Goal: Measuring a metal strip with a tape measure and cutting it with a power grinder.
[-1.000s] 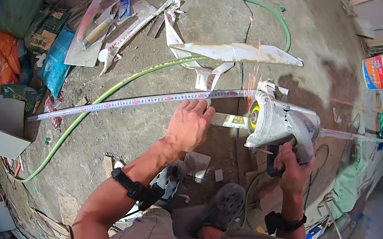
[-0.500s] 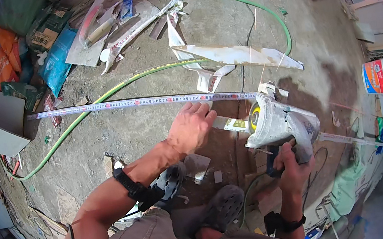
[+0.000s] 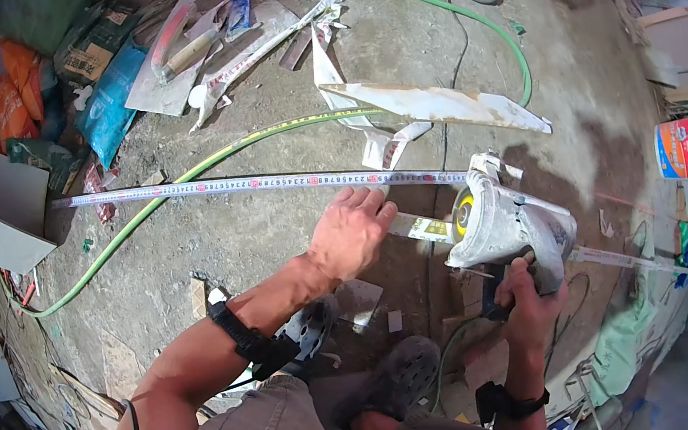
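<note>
One measuring tape's [image 3: 267,181] edge just beyond our left grip [image 3: 353,231], floor [image 3: 213,240] leftward.
Our right grip [image 3: 529,286] clasps the grinder [image 3: 509,220]; left's closure we can't tell; earlier sparks gone.

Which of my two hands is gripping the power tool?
Your right hand, closed on the handle of the power tool. Your left hand is apart from it, near the measuring tape.

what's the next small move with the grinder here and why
Probably shift the left hand a little farther left: it is bare and lies toward the yellow disc, which meets the strip, while the right hand grips the grinder.
</note>
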The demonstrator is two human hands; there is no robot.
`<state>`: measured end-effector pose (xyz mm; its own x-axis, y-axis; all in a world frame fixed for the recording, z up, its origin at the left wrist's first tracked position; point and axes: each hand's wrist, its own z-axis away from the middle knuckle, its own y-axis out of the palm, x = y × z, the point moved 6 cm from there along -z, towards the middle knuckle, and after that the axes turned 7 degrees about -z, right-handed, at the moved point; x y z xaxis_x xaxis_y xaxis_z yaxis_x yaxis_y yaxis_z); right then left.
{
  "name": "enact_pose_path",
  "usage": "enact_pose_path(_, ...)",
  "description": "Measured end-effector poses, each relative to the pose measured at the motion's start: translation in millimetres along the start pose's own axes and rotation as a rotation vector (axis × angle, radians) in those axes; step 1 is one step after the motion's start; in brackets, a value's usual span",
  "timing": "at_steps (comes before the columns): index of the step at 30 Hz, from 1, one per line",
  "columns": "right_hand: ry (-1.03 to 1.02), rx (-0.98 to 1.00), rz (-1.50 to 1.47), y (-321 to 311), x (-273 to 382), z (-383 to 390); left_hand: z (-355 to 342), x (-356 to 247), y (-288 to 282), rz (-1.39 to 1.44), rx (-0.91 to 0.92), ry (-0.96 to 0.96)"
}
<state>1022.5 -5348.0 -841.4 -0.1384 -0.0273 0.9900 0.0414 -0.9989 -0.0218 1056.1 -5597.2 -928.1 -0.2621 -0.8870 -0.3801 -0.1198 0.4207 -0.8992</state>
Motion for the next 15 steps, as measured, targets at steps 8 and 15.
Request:
enact_pose_path(8, -0.001, -0.024, 0.058, 2.8, 0.1, -1.6, 0.2, -1.6, -3.9, -0.026, -0.015, 0.006)
enact_pose_path(15, -0.011, -0.031, 0.060, 2.5, -2.1, -6.2, 0.3, -3.9, -4.7, -0.046, -0.079, 0.010)
